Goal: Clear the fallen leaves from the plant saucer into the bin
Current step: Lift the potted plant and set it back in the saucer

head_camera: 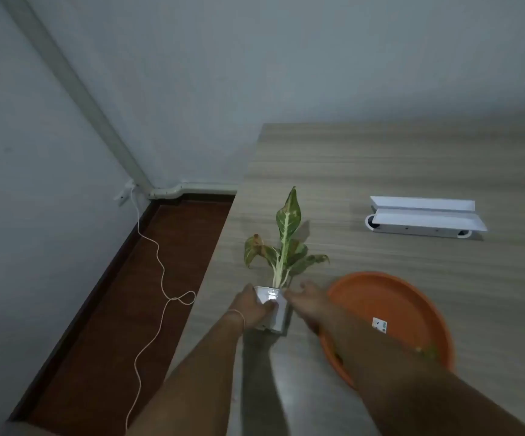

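Note:
A small white square pot (273, 313) with a green, cream-veined plant (284, 243) stands on the wooden table near its left edge. My left hand (251, 305) grips the pot's left side. My right hand (309, 298) is at the pot's right side, fingers spread; whether it touches the pot I cannot tell. The round orange saucer (390, 305) lies just right of the pot, partly under my right forearm. A few small green and yellow leaf bits (427, 352) lie at its near right rim. No bin shows.
A white open cable-box flap (424, 217) sits on the table (380, 165) at the back right. Left of the table edge lies dark brown floor (148, 278) with a loose white cable (160, 278) running from a wall socket (126, 191). Grey walls close the corner.

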A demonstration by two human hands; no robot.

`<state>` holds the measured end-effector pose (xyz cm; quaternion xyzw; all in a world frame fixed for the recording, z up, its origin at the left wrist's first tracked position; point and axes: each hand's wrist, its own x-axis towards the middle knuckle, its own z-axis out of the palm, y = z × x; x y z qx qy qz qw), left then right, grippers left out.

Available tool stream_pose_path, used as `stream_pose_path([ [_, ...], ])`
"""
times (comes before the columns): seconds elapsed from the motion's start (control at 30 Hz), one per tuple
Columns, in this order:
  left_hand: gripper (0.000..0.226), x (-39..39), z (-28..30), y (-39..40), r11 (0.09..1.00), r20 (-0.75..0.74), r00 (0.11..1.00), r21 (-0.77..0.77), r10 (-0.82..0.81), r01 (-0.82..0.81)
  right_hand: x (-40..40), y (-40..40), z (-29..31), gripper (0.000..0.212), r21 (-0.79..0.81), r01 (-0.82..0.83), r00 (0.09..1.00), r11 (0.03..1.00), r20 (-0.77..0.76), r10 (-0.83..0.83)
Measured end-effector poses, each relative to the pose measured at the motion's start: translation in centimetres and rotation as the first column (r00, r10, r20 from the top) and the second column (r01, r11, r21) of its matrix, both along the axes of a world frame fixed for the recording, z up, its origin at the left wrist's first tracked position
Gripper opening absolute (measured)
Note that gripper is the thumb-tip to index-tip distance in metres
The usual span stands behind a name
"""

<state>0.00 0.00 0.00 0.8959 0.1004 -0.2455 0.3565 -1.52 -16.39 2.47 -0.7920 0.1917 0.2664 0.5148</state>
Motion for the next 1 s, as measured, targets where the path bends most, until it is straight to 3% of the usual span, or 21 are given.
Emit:
stream_pose_path([
  [0.07, 0.048, 0.0, 0.2, 0.0, 0.999, -0.002, 1.0, -0.041, 0.022, -0.022, -0.2, 0.7, -0.7, 0.062, 0.029, 0.038, 0.997, 0.999, -0.073, -0.035],
  [0.13, 0.029, -0.2, 0.1, 0.2, 0.996, -0.006, 1.0, -0.089, 0.016, -0.017, -0.6, 1.3, -1.7, 0.05, 0.09, 0.033, 0.993, 0.995, -0.12, -0.022],
  [0.23, 0.023, -0.3, 0.0, 0.6, 0.988, -0.018, 1.0, -0.154, 0.008, -0.011, -0.8, 2.1, -3.1, 0.033, 0.168, 0.068, 0.99, 0.983, -0.137, -0.045],
  [0.3, 0.019, -0.2, -0.5, 1.0, 0.987, -0.029, 0.999, -0.162, 0.014, -0.018, -0.3, 2.2, -5.7, 0.048, 0.173, 0.083, 0.991, 0.981, -0.118, -0.063],
  [0.37, 0.019, -0.4, -0.6, 1.1, 0.985, -0.028, 0.999, -0.169, 0.024, -0.028, 1.0, 2.2, -12.6, 0.073, 0.209, 0.086, 0.993, 0.974, -0.1, -0.066],
  [0.43, 0.021, -0.4, -0.9, 1.1, 0.984, -0.023, 0.999, -0.179, 0.022, -0.026, 1.7, 2.3, -15.2, 0.075, 0.254, 0.146, 0.983, 0.956, -0.146, -0.111],
  [0.57, 0.02, -0.1, -0.9, 0.9, 0.981, -0.018, 1.0, -0.192, 0.016, -0.019, 0.5, 2.3, -9.0, 0.051, 0.315, 0.261, 0.961, 0.912, -0.171, -0.216],
  [0.73, 0.025, 0.7, 0.5, -1.2, 0.968, 0.039, 0.999, -0.249, -0.008, 0.018, 1.1, 1.0, -6.3, 0.034, 0.384, 0.349, 0.937, 0.855, -0.144, -0.319],
  [0.9, 0.018, 1.8, 1.7, -5.1, 0.945, 0.147, 0.989, -0.327, 0.021, 0.029, 2.8, -3.0, -6.0, 0.071, 0.343, 0.363, 0.924, 0.866, -0.015, -0.382],
  [1.0, 0.023, 2.4, 2.1, -7.6, 0.924, 0.172, 0.985, -0.379, 0.018, 0.049, 2.3, -5.7, -3.5, 0.066, 0.318, 0.378, 0.91, 0.87, 0.046, -0.412],
])
